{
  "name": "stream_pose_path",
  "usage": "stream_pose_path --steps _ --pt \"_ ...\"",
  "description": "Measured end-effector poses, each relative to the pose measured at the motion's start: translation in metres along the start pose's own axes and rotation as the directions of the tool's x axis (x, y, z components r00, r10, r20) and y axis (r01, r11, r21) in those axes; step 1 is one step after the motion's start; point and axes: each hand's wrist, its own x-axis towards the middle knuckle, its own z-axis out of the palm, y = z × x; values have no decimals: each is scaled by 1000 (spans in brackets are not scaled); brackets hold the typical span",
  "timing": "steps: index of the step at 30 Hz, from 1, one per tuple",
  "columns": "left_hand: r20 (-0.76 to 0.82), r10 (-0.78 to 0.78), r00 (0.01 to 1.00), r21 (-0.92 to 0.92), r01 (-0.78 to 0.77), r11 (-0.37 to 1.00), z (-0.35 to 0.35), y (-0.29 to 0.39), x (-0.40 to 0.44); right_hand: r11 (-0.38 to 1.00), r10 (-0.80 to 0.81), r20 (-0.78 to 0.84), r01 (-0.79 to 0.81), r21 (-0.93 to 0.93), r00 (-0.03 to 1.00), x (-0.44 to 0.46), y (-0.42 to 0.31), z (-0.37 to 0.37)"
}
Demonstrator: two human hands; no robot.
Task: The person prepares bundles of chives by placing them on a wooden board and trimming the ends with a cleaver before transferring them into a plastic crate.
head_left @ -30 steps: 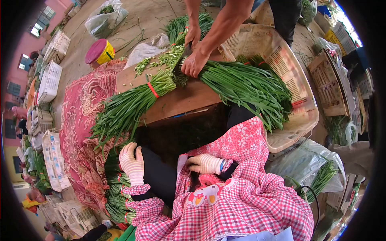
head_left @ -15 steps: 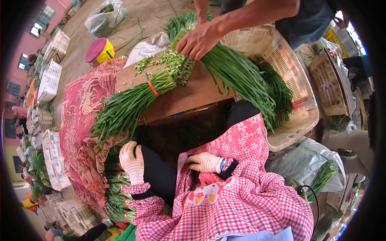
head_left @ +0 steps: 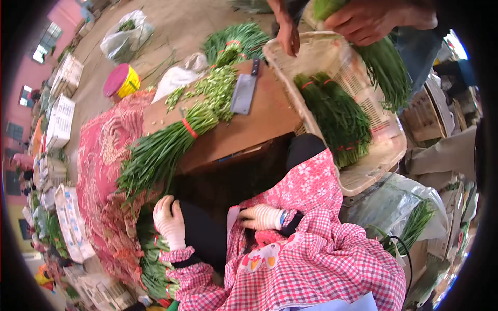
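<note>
Co-worker's greens [head_left: 388, 72] moved off board [head_left: 272, 106]; gloved hands [head_left: 168, 223] on lap [head_left: 205, 228].

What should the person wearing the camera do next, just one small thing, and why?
Perhaps reach the left hand forward to the banded bundle of greens on the board: that hand looks empty, the bundle's leafy end droops close to it, and the cleaver lies flat with no hand on it.

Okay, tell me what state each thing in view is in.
Cleaver: flat on the tabletop, unheld.
Tabletop bundle: tied.
Stalk ends: cut, scattered loose.
Crate: open, partly filled.
Crated bundles: tied.
Raised bundle: gripped by the co-worker's hand.
Left hand: open, resting.
Right hand: resting, palm hidden.
</note>
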Motion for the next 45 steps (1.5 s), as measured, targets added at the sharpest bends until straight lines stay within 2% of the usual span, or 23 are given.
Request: stream_pose_path --steps 4,11,15,17,21,25,27,30,35,38,45 --pt "2 11 1000 -32 -11 999 3 -2 -2 999 37 10 -36 -27 999 -1 -3 -2" --pt "64 -135 989 -61 139 988 -4 11 -4 996 87 47 -86 -10 995 -4 -11 -7" --pt "69 -127 989 -55 131 990 -2 7 -5 999 50 -8 -50 -18 999 -4 -11 -6" --pt "64 -107 992 -48 110 993 0 4 -5 995 95 44 -94 -29 994 -7 -18 -13" --pt "79 -116 990 -31 119 992 2 2 -6 998 59 3 -59 -3 998 -9 -17 -13" --pt "106 -171 980 -58 178 982 2 -1 -6 997 71 -9 -71 21 997 -9 -21 -12" --pt "139 -219 966 -61 229 971 2 -2 -6 1000 26 27 -26 -10 999 -6 -18 -12" --pt "163 -249 955 -48 259 965 1 2 -4 1000 9 -8 -9 4 1000 -5 -16 -9" --pt "171 -237 956 -45 248 968 3 -2 -4 1000 -12 -17 12 -20 1000 -7 -18 -12" --pt "174 -280 944 -51 292 955 4 -1 -3 1000 -18 -1 18 -12 1000 -8 -20 -14" --pt "137 -237 962 -73 248 966 5 -6 -6 998 -48 -6 48 -32 999 -7 -19 -12"
